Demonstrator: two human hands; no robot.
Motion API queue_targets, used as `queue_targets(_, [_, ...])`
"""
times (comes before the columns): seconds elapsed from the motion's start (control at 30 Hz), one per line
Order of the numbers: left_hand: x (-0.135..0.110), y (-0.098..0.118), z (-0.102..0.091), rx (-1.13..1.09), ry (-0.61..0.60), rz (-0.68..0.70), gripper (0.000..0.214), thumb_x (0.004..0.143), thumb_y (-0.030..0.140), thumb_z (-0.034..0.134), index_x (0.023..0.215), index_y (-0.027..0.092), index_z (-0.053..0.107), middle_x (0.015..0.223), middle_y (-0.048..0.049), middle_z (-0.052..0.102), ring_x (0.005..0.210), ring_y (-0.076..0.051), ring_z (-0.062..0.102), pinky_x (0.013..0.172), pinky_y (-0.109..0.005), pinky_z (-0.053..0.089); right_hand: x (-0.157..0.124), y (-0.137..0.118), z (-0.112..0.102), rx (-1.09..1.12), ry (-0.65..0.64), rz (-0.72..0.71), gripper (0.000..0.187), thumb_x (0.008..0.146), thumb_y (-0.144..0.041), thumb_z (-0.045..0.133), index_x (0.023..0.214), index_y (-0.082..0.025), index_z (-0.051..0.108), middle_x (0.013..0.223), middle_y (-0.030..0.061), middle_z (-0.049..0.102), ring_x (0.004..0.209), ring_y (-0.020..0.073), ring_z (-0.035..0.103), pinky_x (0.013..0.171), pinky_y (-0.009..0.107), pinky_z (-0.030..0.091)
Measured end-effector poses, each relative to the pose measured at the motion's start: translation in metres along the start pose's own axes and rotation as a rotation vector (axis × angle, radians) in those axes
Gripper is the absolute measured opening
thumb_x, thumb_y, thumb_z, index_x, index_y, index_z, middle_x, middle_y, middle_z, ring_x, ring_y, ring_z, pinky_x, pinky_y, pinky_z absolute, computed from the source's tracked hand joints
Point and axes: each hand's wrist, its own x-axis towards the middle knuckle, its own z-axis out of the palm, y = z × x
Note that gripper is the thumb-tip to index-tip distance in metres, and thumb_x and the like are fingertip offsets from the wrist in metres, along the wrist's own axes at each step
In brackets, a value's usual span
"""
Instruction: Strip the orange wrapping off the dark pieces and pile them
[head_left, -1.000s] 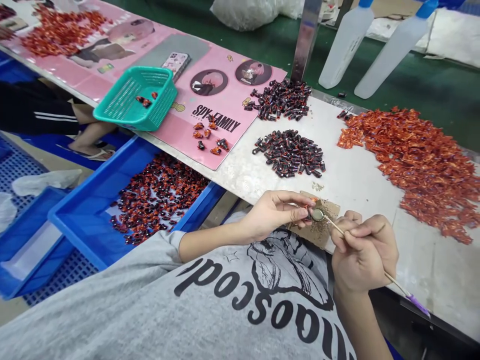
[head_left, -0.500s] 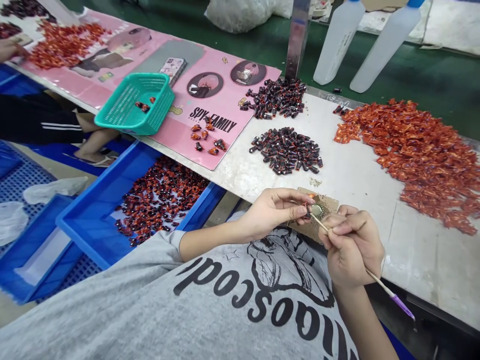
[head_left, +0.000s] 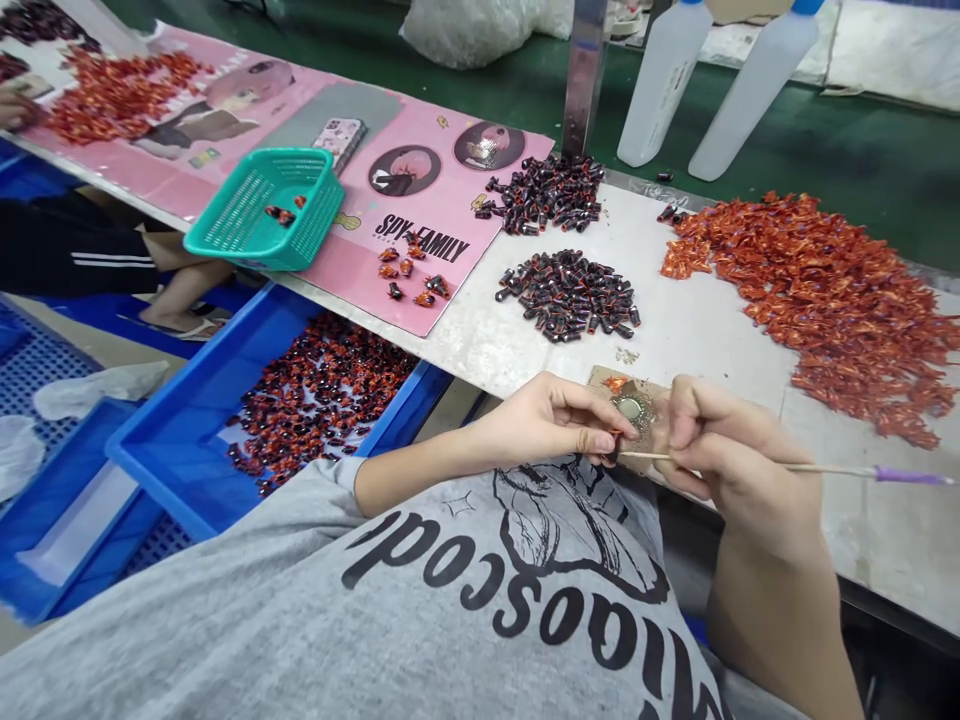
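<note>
Two bare hands face each other in the head view, just in front of the person's grey printed T-shirt (head_left: 487, 600). The left hand (head_left: 536, 420) pinches a small dark piece (head_left: 614, 448) between thumb and fingers; most of it is covered, so its own long axis cannot be told. The right hand (head_left: 739, 460) is closed around a thin wooden stick (head_left: 832, 468), its fingers bunched on the shaft.

What matters most, by judgement, is how stick and piece line up. The stick's long axis runs nearly level across the view, its purple sleeve (head_left: 911, 477) pointing away to the right and its bare tip to the left, straight at the piece. Tip and piece look to meet at the left fingertips, though whether they truly touch cannot be told. The right fingers are near the piece, with only a short bare length of stick between.

Just beyond the left fingertips, away from the body, a pale round disc (head_left: 630, 408) sits on a speckled cardboard scrap (head_left: 652, 393). Farther out on the worktable (head_left: 720, 340) lies a heap of black tubular pieces (head_left: 570, 297); a larger orange heap (head_left: 832, 320) spreads to the right.
</note>
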Motion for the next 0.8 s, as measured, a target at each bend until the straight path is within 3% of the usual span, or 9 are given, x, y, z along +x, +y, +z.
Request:
queue_targets(0.13, [-0.002,0.000,0.001,-0.089,-0.004,0.029,0.033,0.067,0.032,0.091,0.092,0.014,0.078,0.078,-0.0029,0.074,0.065,-0.010,0.070,0.065,-0.019,0.058,0.001,0.000,-0.008,0.125,0.093,-0.204,0.011,0.075,-0.019,0.057,0.070,-0.023,0.049,0.038,-0.0122,0.035,0.033,0.0067,0.027,0.057,0.031,0.038])
queue_targets(0.2, [-0.003,0.001,0.001,-0.128,0.016,0.052,0.036,0.065,0.031,0.093,0.092,0.013,0.077,0.079,-0.0031,0.075,0.066,-0.010,0.070,0.064,-0.020,0.059,0.000,0.005,-0.006,0.141,0.128,-0.246,0.011,0.081,-0.022,0.059,0.074,-0.024,0.050,0.037,-0.0131,0.035,0.032,0.0075,0.028,0.060,0.033,0.040])
queue_targets(0.37, [-0.002,0.001,0.000,-0.169,0.064,0.065,0.033,0.065,0.029,0.093,0.087,0.012,0.074,0.081,-0.0037,0.075,0.069,-0.011,0.070,0.065,-0.020,0.059,-0.004,0.019,0.005,0.146,0.112,-0.260,0.009,0.095,-0.029,0.055,0.088,-0.025,0.052,0.039,-0.0129,0.043,0.030,0.0076,0.031,0.051,0.027,0.037])
queue_targets(0.57, [0.000,-0.001,0.001,-0.171,0.070,0.099,0.029,0.067,0.025,0.092,0.086,0.012,0.075,0.081,-0.0032,0.076,0.071,-0.010,0.072,0.068,-0.020,0.059,-0.009,0.030,0.014,0.115,0.165,-0.333,0.010,0.100,-0.030,0.051,0.094,-0.024,0.056,0.040,-0.0123,0.043,0.028,0.0077,0.035,0.037,0.021,0.027])
queue_targets(0.8, [0.000,-0.001,0.002,-0.142,0.128,0.112,0.033,0.065,0.028,0.093,0.086,0.012,0.073,0.082,-0.0031,0.076,0.070,-0.010,0.071,0.069,-0.021,0.059,-0.021,0.034,0.021,-0.084,0.350,-0.390,0.015,0.101,-0.026,0.049,0.094,-0.023,0.062,0.053,-0.0079,0.054,0.036,0.0066,0.048,0.041,0.020,0.037])
